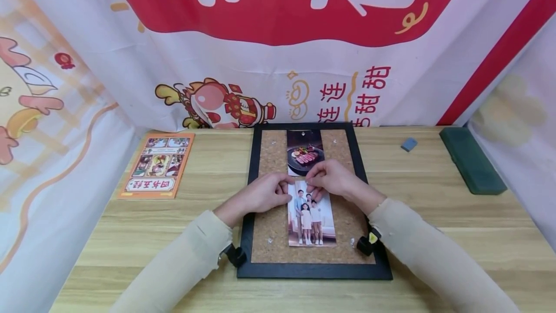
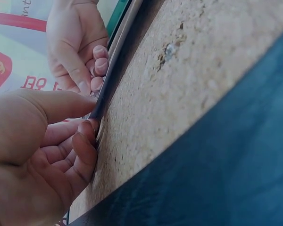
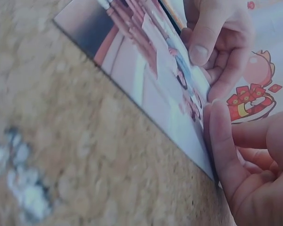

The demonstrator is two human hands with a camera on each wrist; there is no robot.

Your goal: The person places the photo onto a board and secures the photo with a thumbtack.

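Observation:
A family photo point(image 1: 306, 223) lies upright along the middle of a black-framed cork board point(image 1: 271, 250). My left hand point(image 1: 268, 191) pinches its upper left edge between thumb and fingers. At the top edge my right hand point(image 1: 332, 177) has thumb and fingertips brought together on the photo. Whether a small pin sits between those fingertips is hidden. Just above, a photo of a plate of food point(image 1: 304, 151) is fixed to the board, with a small pin at its top. In the right wrist view the family photo point(image 3: 146, 89) rests close against the cork.
Clear, shiny pins point(image 1: 270, 241) stick in the cork near its corners. An orange booklet point(image 1: 158, 165) lies left of the board. To the right are a small blue-grey block point(image 1: 409, 144) and a dark green case point(image 1: 472, 161). A printed curtain point(image 1: 278, 62) hangs behind the table.

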